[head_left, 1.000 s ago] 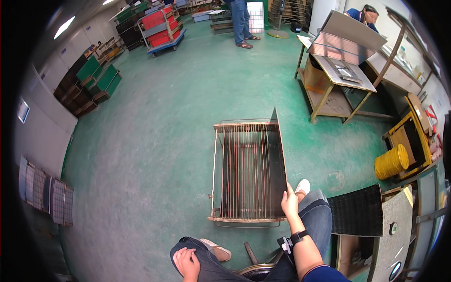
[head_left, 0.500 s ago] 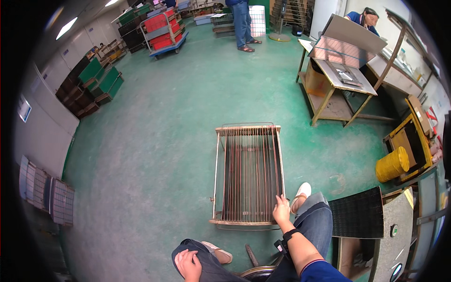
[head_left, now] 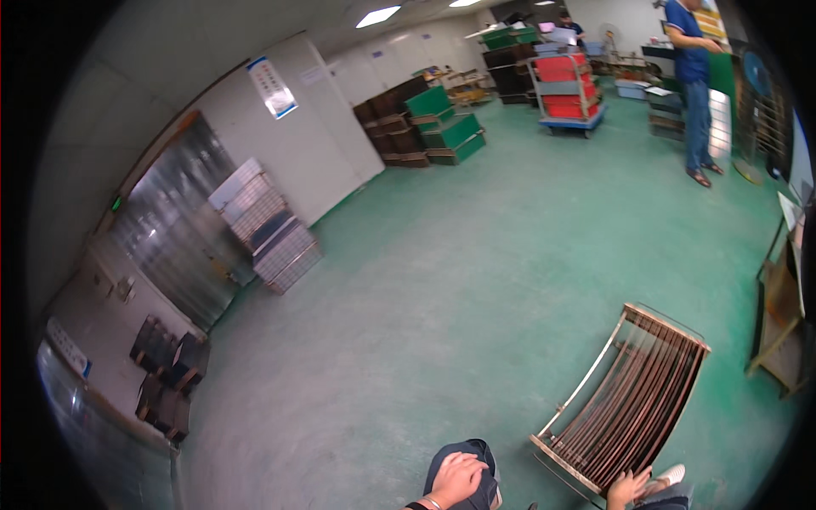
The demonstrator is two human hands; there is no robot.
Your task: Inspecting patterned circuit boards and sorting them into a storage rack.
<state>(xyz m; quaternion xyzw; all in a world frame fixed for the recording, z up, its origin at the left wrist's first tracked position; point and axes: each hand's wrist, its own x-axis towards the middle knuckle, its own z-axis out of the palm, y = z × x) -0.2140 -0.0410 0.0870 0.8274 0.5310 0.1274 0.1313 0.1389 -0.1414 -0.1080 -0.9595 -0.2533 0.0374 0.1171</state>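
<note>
A slotted rack (head_left: 633,395) stands on the green floor at the lower right. It has a pale, worn frame, many thin reddish-brown bars running lengthwise, and wire loops at both ends. My right hand (head_left: 627,489) is at its near right corner, fingers bent over the rim. Motion blur softens that hand, and the lower edge of the picture cuts it off. My left hand (head_left: 459,476) lies flat on my left knee, holding nothing, with a bracelet at the wrist. A white shoe (head_left: 671,476) shows beside the rack's near right corner.
Wire crates (head_left: 276,229) stand by a strip curtain (head_left: 174,221) at left, dark bins (head_left: 170,374) nearer. Behind are green boxes (head_left: 450,127) and a cart (head_left: 569,98) with red crates. A person (head_left: 695,93) stands far right, beyond a table (head_left: 780,314).
The view has swung left, so the rack now appears lower right and tilted. My left hand stays on my knee; my right hand stays at the rack's near right corner.
</note>
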